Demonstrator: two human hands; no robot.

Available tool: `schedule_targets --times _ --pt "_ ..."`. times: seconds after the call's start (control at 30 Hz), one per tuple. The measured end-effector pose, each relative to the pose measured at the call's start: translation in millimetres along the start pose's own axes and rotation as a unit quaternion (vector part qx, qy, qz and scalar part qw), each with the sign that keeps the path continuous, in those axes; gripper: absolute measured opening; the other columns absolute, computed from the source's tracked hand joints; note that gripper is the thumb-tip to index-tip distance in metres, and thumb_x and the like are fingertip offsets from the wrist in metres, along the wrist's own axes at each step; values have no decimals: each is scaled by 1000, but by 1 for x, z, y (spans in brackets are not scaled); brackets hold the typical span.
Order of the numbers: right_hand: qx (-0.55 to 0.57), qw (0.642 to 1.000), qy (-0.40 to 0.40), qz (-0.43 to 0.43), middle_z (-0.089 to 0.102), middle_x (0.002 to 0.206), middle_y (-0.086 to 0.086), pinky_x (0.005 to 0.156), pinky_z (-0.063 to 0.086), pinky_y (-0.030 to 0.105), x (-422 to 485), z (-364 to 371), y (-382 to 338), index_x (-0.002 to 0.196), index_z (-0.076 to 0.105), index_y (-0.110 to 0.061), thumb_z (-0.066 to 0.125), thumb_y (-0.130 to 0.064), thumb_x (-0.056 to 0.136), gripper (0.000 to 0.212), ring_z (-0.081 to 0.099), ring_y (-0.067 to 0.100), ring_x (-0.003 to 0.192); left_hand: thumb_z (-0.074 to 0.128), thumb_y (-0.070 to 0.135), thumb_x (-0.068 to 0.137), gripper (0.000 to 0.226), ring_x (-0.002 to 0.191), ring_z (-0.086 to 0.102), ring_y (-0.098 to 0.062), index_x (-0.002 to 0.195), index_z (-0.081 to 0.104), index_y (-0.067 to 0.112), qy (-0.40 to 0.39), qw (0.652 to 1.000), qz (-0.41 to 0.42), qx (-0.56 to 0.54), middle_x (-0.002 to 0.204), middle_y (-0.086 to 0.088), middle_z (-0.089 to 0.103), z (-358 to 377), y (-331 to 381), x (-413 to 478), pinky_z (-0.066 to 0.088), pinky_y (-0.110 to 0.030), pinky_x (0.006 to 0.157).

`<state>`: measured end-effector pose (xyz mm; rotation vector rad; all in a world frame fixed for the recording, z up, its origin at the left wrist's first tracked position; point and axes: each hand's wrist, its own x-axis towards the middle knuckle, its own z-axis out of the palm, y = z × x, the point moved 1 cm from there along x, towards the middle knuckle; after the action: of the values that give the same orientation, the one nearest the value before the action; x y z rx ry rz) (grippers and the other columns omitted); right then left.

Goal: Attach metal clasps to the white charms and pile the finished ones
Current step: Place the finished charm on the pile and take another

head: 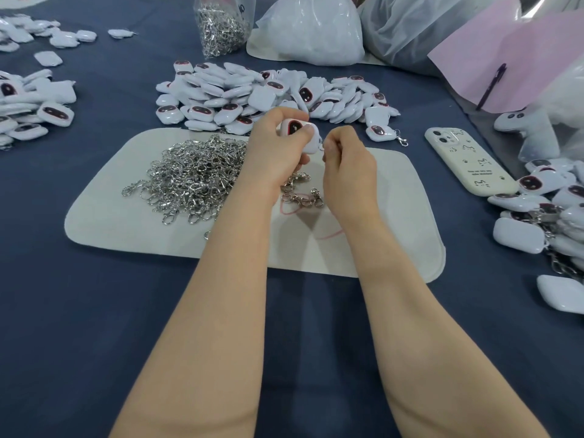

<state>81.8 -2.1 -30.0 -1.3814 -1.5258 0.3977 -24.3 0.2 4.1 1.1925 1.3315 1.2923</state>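
My left hand (274,150) grips a white charm (300,134) with a dark red-rimmed face, held above the white mat (104,222). My right hand (346,165) pinches something small at the charm's right edge; the clasp there is mostly hidden by the fingers. A heap of loose metal clasps (192,178) lies on the mat to the left of my hands, and a few more clasps (303,197) lie just below them. Behind my hands lies a big pile of white charms (252,93). At the right edge lies a pile of charms with clasps (550,216).
A phone in a cream case (467,161) lies right of the mat. One clasped charm (384,132) lies beside it. A clear bag of clasps (221,23) and white plastic bags (309,30) stand at the back. More charms (28,102) lie at the left on the blue cloth.
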Motion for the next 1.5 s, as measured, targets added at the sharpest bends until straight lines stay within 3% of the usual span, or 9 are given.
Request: schedule_targets --times 0.17,0.37,0.43,0.57,0.7,0.8,0.9,1.27,1.5 --pt "0 1000 -19 18 56 84 5 71 38 31 0 0 1 87 47 -12 40 -6 96 13 47 21 76 57 14 91 10 67 58 -13 97 59 23 -2 995 54 78 113 -10 59 2 2 2 40 -8 44" --pt "83 992 10 100 64 107 -2 79 38 12 5 -5 0 114 58 -12 43 -18 99 22 56 9 98 42 13 93 28 49 56 -4 114 59 20 23 995 37 93 104 -1 58 3 -3 8 43 -13 48" --pt "113 987 -6 116 65 99 -4 83 43 19 7 -8 -3 109 60 -14 45 -21 98 19 59 10 92 42 12 93 33 46 57 0 122 58 19 12 996 34 81 101 0 58 8 0 6 42 -11 46" --pt "109 987 -16 120 66 79 0 79 51 40 6 -25 -8 90 60 -14 46 -19 96 16 63 17 75 50 20 92 32 93 66 -20 124 51 19 8 996 48 71 116 -8 61 27 6 -1 54 -37 88" --pt "66 988 33 136 69 92 3 86 51 43 3 -66 1 88 57 -22 47 -23 95 12 63 20 88 55 21 90 16 87 66 -22 103 46 21 -18 999 19 28 109 -8 62 65 11 -14 53 -42 88" --pt "41 983 89 153 68 98 1 88 50 36 -5 -105 15 98 55 -21 47 -23 95 9 63 17 92 56 21 89 12 97 65 -26 96 47 24 -68 997 21 27 110 -6 62 106 16 -26 52 -45 90" --pt "-21 975 155 158 64 88 -6 69 44 10 -14 -145 31 99 53 -21 46 -23 96 9 59 8 80 55 16 90 10 101 63 -28 98 51 22 -120 992 23 12 109 -8 63 150 19 -43 52 -45 90" --pt "-163 927 285 180 55 125 8 94 35 20 -41 -227 72 121 55 -8 42 -2 91 33 50 19 115 56 27 92 15 101 60 -20 103 58 17 -210 968 75 112 105 1 65 250 7 -91 48 -37 91" --pt "-151 930 282 183 62 113 6 80 29 7 -49 -229 87 108 63 -6 40 0 90 29 52 14 105 53 39 92 36 116 49 -27 125 55 26 -193 923 122 309 128 -5 48 263 -10 -87 37 -43 97"
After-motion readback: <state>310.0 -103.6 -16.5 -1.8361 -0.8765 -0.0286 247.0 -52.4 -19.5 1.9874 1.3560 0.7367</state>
